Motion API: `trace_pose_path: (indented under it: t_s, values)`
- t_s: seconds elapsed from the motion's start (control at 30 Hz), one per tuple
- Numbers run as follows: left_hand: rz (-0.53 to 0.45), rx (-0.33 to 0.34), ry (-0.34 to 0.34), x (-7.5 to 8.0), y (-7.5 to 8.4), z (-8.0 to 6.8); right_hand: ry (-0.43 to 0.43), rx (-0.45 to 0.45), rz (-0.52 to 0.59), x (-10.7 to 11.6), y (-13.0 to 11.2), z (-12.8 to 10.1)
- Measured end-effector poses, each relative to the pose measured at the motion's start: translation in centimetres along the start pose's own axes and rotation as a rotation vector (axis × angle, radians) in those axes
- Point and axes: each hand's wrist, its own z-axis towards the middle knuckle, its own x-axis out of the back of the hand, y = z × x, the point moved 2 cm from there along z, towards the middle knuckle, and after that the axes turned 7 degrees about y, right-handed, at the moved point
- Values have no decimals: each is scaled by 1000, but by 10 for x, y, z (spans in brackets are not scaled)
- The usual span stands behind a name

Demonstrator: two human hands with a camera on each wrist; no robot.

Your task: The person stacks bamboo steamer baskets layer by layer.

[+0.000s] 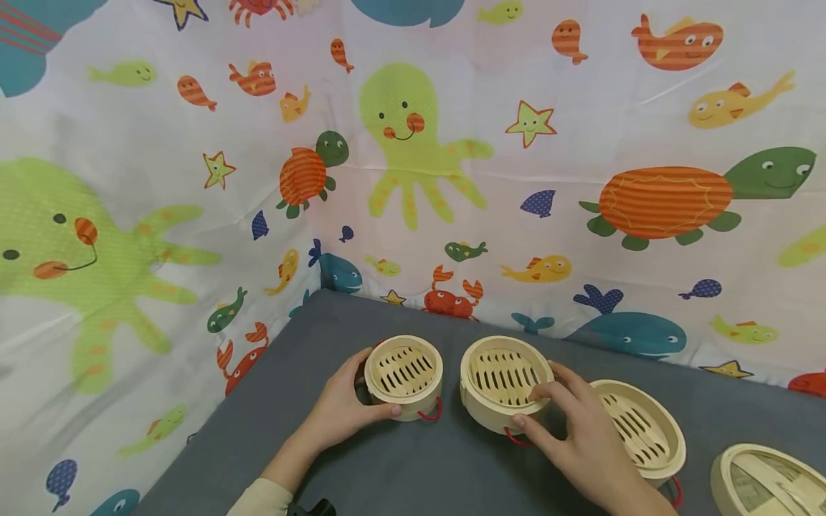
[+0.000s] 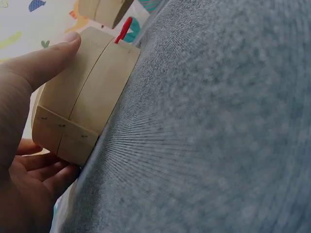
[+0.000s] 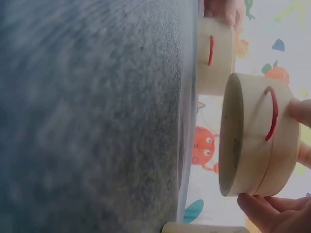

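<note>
In the lower middle of the head view, the left hand (image 1: 342, 412) grips a small round bamboo steamer basket (image 1: 404, 376) that sits on the grey table (image 1: 400, 473), its thumb laid along the near wall and the other fingers curled round the far left side. The left wrist view shows the same grip close up: the thumb (image 2: 46, 63) presses flat on the basket's pale side wall (image 2: 82, 109), with the remaining fingers (image 2: 43, 177) tucked under its edge, and a red loop (image 2: 123, 29) sticks out from the wall. Just to the right, the right hand (image 1: 574, 430) holds a second steamer basket (image 1: 505, 380), slightly larger in the frame, with fingers resting on its slatted bottom and rim and the thumb low on the near wall beside a red cord (image 1: 516, 438). In the right wrist view this second basket (image 3: 257, 141) is tilted, one edge lifted off the table (image 3: 92, 116), its red loop (image 3: 271, 114) facing the camera and fingertips (image 3: 262, 213) pinching its rim. A third basket (image 1: 642, 430) lies partly behind the right hand toward the lower right, and a lid (image 1: 768, 480) sits at the bottom right corner. A sea-animal cloth (image 1: 413, 143) with octopuses, turtles and fish fills the background.
</note>
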Motion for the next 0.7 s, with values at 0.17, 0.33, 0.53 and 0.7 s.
trace_pose_path:
  t_s: [0.17,0.33,0.53,0.7]
  values:
    - [-44,4,1,-3,1,-1,44,23,82,-3,-4,4]
    - [-65,1,-16,-4,-1,-2,56,41,171,-14,-12,14]
    - [-79,-4,-30,-4,-1,1,18,54,254,-30,-19,29]
    - [-115,-13,-49,-2,0,0,-25,73,305,-48,-23,41]
